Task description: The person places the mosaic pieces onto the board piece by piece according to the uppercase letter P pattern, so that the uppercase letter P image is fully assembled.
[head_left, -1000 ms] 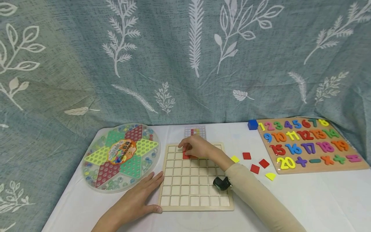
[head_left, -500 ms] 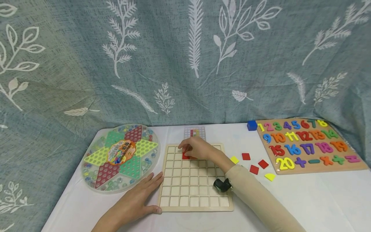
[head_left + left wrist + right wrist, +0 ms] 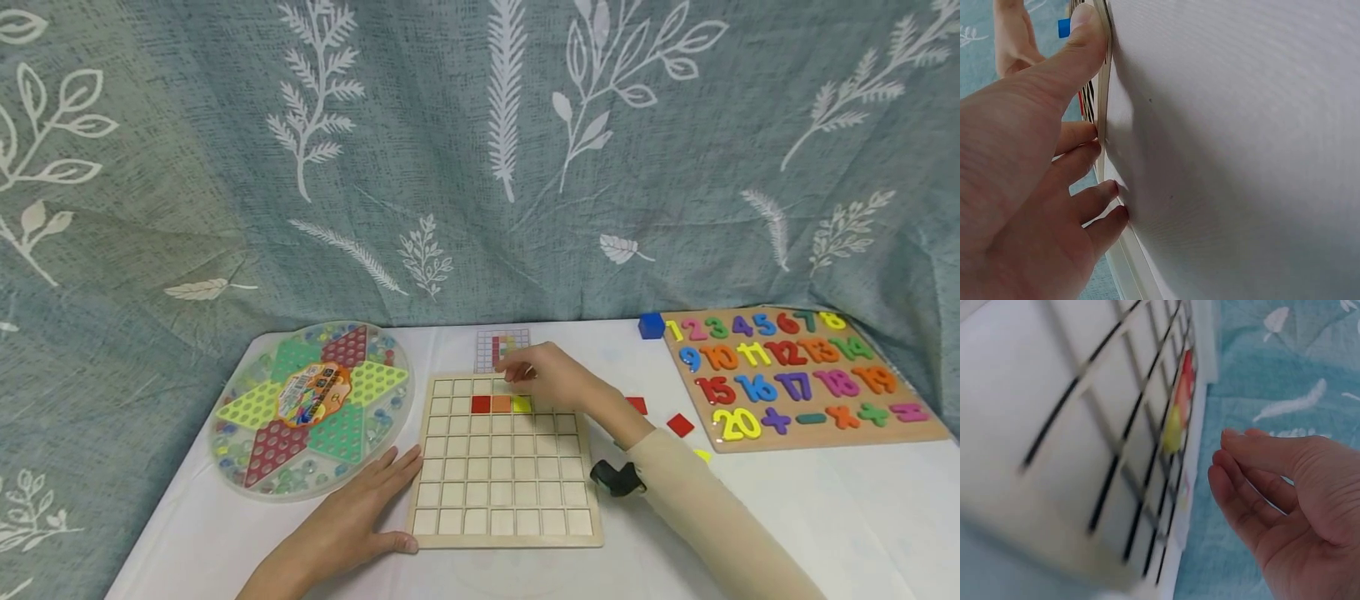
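Observation:
A wooden grid board (image 3: 480, 471) lies in the middle of the table in the head view. In its second row from the back sit a red tile (image 3: 481, 404), an orange tile (image 3: 501, 404) and a yellow tile (image 3: 521, 404), side by side. My left hand (image 3: 356, 517) rests at the board's left edge, thumb and fingers spread; the left wrist view has the thumb (image 3: 1088, 37) against the rim. Over the board's back right part is my right hand (image 3: 555, 375), fingers loosely bent; the right wrist view shows nothing between its fingertips (image 3: 1230, 439).
Behind the board lies a printed grid card (image 3: 486, 343). Right of it are loose tiles, among them red ones (image 3: 680, 425) and a partly covered yellow one (image 3: 702, 456). A Chinese checkers board (image 3: 352, 433) stands left, a blue cube (image 3: 652, 326) and number puzzle (image 3: 817, 375) right.
My right hand has let go of the red tile and moved right and back, uncovering the orange and yellow tiles. The left hand stays where it was.

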A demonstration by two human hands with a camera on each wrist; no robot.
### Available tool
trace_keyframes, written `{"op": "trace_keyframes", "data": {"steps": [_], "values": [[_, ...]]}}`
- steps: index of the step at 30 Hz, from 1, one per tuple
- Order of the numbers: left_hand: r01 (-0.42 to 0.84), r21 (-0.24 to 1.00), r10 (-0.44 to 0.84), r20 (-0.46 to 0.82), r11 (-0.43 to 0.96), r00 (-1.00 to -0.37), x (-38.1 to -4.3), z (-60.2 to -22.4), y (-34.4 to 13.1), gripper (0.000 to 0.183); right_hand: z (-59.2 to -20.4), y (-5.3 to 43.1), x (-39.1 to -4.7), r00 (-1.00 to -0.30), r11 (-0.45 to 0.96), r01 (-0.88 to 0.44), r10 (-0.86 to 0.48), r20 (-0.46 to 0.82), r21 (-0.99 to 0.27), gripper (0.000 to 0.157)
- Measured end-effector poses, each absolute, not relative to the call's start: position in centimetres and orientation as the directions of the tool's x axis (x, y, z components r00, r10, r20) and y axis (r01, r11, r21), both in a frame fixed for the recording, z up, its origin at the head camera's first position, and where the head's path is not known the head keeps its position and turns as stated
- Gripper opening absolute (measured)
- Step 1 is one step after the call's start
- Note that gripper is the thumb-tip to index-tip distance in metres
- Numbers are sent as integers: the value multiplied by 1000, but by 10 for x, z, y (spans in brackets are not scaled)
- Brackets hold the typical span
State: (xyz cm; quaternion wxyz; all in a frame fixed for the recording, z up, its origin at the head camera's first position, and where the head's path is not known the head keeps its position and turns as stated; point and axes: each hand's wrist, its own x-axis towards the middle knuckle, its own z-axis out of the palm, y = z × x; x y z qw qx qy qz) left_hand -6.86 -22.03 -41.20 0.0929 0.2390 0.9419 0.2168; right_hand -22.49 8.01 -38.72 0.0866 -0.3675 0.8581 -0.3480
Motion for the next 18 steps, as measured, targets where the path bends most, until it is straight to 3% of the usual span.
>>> {"op": "trace_keyframes", "data": {"steps": [18], "values": [[417,448,496,-70,791,-865,-68,-411,-220,97,-394,155,-221,-810,574,-511,-571,134,-640,26]]}}
